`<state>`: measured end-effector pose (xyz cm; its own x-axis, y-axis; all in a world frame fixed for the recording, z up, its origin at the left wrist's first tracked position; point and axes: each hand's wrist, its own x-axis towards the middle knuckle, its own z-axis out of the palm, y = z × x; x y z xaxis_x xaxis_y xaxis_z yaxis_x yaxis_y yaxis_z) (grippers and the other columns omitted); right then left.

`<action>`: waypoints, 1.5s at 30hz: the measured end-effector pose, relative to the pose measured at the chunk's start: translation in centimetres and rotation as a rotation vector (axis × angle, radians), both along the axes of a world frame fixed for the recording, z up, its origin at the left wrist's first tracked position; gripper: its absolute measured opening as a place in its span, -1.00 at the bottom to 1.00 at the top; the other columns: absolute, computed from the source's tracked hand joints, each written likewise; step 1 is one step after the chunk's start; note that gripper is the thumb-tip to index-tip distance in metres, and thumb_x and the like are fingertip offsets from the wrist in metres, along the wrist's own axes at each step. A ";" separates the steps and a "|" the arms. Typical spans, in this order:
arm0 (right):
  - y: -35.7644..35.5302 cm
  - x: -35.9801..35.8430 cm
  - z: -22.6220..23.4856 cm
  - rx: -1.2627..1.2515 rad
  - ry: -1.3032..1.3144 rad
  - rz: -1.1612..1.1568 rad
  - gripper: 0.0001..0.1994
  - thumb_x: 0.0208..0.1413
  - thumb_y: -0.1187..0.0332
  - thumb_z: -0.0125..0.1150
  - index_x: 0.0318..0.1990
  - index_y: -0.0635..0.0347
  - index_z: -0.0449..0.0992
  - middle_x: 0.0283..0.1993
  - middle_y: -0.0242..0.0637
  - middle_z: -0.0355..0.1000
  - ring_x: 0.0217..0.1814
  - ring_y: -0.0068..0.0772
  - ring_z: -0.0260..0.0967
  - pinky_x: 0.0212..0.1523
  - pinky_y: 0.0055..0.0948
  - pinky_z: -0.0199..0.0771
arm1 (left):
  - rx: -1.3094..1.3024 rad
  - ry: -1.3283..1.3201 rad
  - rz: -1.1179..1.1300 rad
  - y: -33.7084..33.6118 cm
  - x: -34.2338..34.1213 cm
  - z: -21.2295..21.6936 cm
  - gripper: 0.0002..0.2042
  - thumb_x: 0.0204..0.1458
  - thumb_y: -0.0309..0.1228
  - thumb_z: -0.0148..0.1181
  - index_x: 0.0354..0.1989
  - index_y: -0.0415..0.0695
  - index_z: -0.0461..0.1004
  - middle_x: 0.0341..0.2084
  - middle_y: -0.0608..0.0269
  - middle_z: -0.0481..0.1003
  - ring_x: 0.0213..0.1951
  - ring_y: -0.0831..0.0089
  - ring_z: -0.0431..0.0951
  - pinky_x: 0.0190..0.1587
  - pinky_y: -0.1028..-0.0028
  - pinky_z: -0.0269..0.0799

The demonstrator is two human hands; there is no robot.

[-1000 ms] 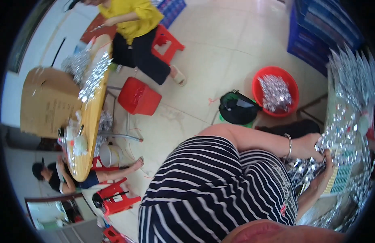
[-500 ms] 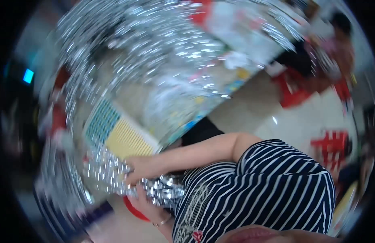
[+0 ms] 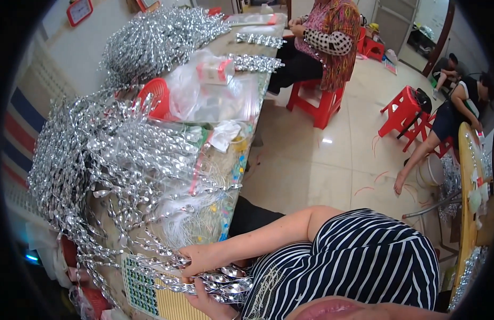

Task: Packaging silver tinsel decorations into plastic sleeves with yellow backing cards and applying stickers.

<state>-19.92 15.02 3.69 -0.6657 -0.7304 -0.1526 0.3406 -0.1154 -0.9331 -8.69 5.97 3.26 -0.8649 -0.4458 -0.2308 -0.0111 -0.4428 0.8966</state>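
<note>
A bundle of shiny silver twisted foil strands lies across in front of my striped shirt. My right hand reaches in from the right with its fingers closed around the strands. Just below it, my left hand is partly cut off by the lower edge. Its fingers are closed on the same bundle, with the thumb pointing up. Beneath the strands on the table is a flat board, part yellow ribbed and part covered with rows of green-blue dots.
A long table carries big heaps of silver strands, a red basket, clear plastic bags and white threads. A person sits beside its far end. Red stools and other people occupy the right side.
The view has swung and sharpened from a blur, showing more of the table and room. Both my hands stay on the silver strands, now lower in the picture.
</note>
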 end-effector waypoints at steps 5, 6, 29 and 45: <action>-1.7 0.0 -1.3 0.007 -0.048 -0.024 -0.68 -0.17 0.42 0.29 -0.23 0.31 0.37 -0.36 -0.24 0.49 -0.33 -0.48 0.45 -0.34 -0.48 0.43 | 0.025 0.038 -0.025 -1.3 0.0 -0.6 -0.56 0.08 -0.51 0.14 0.14 -0.28 0.23 0.00 0.11 0.37 -0.03 0.39 0.43 0.05 0.37 0.37; -1.9 0.1 -1.1 0.033 -0.039 -0.028 -0.67 -0.20 0.42 0.32 -0.24 0.30 0.37 -0.36 -0.24 0.48 -0.33 -0.47 0.44 -0.34 -0.47 0.42 | 0.026 0.041 -0.025 -1.6 0.2 -0.7 -0.56 0.08 -0.51 0.14 0.14 -0.28 0.23 0.00 0.11 0.37 -0.03 0.39 0.43 0.05 0.37 0.37; -2.8 2.9 -0.8 0.029 -0.022 0.055 -0.52 -0.28 0.38 0.44 -0.16 0.32 0.38 -0.29 -0.24 0.42 -0.23 -0.45 0.36 -0.24 -0.43 0.39 | 0.041 0.006 -0.009 -3.1 3.5 -1.5 -0.61 0.18 -0.32 0.08 0.11 -0.25 0.25 -0.04 0.07 0.39 -0.07 0.35 0.47 -0.08 0.38 0.48; -2.5 0.8 -2.7 0.249 -0.036 -0.031 -0.37 -0.12 0.30 0.37 0.12 0.34 0.28 -0.07 -0.09 0.45 -0.05 -0.36 0.39 -0.08 -0.39 0.45 | -0.027 -0.170 0.212 -3.0 3.0 -0.1 -0.79 0.02 -0.53 0.17 -0.17 -0.29 0.40 -0.25 0.17 0.47 -0.27 0.47 0.50 -0.25 0.52 0.43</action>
